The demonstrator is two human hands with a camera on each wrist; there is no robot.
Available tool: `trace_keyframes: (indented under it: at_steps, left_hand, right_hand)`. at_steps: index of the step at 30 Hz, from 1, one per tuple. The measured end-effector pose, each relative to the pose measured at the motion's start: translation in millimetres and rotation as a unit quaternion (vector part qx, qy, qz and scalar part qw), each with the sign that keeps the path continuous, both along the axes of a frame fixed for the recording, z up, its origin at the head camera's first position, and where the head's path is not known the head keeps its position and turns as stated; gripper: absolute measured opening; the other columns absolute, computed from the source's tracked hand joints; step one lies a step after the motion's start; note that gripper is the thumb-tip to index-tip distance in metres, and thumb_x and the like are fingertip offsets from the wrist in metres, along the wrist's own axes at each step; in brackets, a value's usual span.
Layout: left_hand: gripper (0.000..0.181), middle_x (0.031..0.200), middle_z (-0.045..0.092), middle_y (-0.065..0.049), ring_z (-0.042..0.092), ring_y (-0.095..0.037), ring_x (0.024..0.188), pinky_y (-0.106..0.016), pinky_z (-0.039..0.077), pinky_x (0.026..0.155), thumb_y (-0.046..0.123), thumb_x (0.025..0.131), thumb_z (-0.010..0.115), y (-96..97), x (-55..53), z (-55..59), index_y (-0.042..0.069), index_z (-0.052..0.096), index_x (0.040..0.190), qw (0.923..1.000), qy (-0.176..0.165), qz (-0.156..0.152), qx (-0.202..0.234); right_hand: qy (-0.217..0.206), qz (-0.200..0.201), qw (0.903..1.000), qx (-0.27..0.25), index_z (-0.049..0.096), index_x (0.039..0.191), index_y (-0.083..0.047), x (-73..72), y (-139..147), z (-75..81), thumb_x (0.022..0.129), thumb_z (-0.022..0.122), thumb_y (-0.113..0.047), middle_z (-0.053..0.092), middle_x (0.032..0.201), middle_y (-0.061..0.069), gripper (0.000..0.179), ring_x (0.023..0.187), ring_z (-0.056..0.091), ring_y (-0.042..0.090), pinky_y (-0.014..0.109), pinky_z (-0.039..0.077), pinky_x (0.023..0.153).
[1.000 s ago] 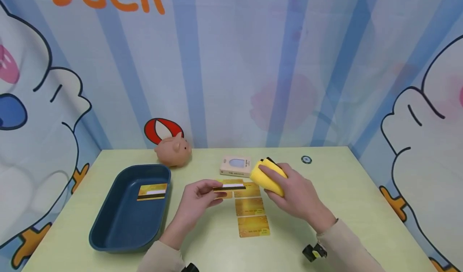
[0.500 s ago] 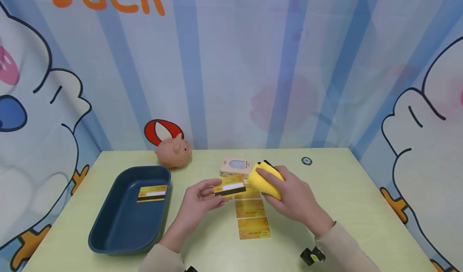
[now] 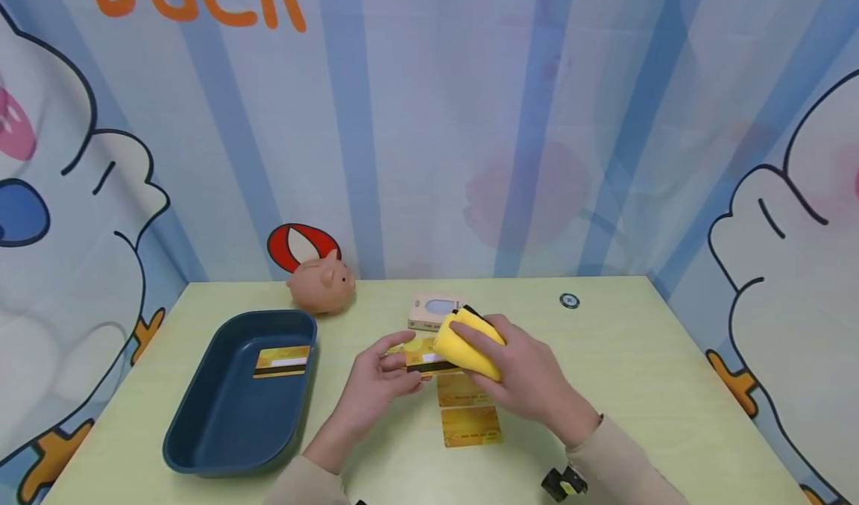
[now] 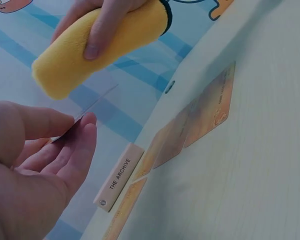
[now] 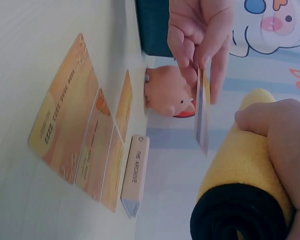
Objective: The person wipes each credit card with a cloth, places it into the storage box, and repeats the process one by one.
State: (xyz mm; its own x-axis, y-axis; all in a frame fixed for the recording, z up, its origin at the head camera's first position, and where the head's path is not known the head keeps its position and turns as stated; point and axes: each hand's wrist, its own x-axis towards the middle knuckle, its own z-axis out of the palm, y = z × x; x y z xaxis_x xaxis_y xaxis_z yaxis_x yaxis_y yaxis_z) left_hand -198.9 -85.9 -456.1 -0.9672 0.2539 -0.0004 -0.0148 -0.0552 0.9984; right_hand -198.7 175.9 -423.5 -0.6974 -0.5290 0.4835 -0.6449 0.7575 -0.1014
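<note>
Head view: left hand (image 3: 376, 378) pinches a gold card (image 3: 421, 352) by its left end between thumb and fingers, off the counter (image 3: 590, 408), stripe side toward the camera; end grip probably to leave most of the card exposed. Right hand (image 3: 530, 374) grips a rolled yellow cloth (image 3: 466, 344), thumb and fingers wrapped round it, likely rolled so it makes a firm, padded end. Cloth overlaps the card's right part in head view; wrist views suggest a small gap, contact cannot be confirmed. Left hand presumably steadies the card, right one works the cloth. Loose cards (image 3: 471, 426) lie flat below, number side up, three in a column plus one beside, apparently spread so each is easy to pick. Blue tray (image 3: 221, 430) stands left of the left hand, holding one card (image 3: 282, 356) stripe side up near its right wall, seemingly kept separate from the others. Small box (image 3: 426, 312) sits just behind the cards; piggy bank (image 3: 322, 285) and round chip (image 3: 569, 300) at the back, likely out of the way.
</note>
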Motion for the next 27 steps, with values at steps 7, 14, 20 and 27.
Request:
trace_keyframes:
  at_steps: [7, 14, 20, 27]
  left_hand:
    - [0.063, 0.120, 0.074, -0.022, 0.076, -0.030, 0.100, -0.036, 0.063, 0.086, -0.007, 0.095, 0.068, 4.1, 1.9, -3.4, 0.002, 0.047, 0.154, 0.9997, 0.008, -0.015, -0.018]
    - [0.064, 0.123, 0.074, -0.021, 0.075, -0.028, 0.107, -0.035, 0.063, 0.088, -0.006, 0.096, 0.069, 5.7, 6.3, -5.5, 0.001, 0.046, 0.155, 0.9993, 0.008, -0.025, -0.027]
    - [0.062, 0.127, 0.073, -0.018, 0.074, -0.026, 0.107, -0.036, 0.063, 0.088, -0.003, 0.095, 0.073, 7.9, 5.9, -5.7, 0.004, 0.050, 0.153, 0.9992, 0.015, -0.028, -0.023]
    - [0.056, 0.132, 0.068, -0.018, 0.071, -0.025, 0.109, -0.036, 0.062, 0.090, -0.007, 0.093, 0.074, 7.8, 3.8, -4.4, 0.002, 0.057, 0.145, 0.9994, 0.025, -0.013, -0.019]
  right_hand:
    - [0.010, 0.023, 0.9997, 0.001, 0.055, 0.152, -0.036, 4.0, -13.5, 0.1, 0.092, 0.079, -0.036, 0.061, 0.126, 0.009, 0.065, 0.083, 0.057, 0.014, 0.030, 0.055, 0.060]
    - [-0.001, 0.040, 0.9992, -0.005, 0.055, 0.153, -0.037, 8.5, -26.1, 0.2, 0.092, 0.079, -0.037, 0.060, 0.131, 0.011, 0.065, 0.092, 0.061, 0.017, 0.034, 0.059, 0.064]
    - [-0.003, 0.059, 0.9983, 0.004, 0.052, 0.155, -0.037, 6.8, -34.8, 3.2, 0.094, 0.077, -0.035, 0.059, 0.136, 0.012, 0.066, 0.099, 0.063, 0.020, 0.037, 0.059, 0.069]
    - [-0.005, 0.066, 0.9977, 0.014, 0.053, 0.154, -0.035, 4.9, -44.1, 5.0, 0.093, 0.076, -0.031, 0.059, 0.135, 0.013, 0.066, 0.095, 0.062, 0.021, 0.038, 0.058, 0.067]
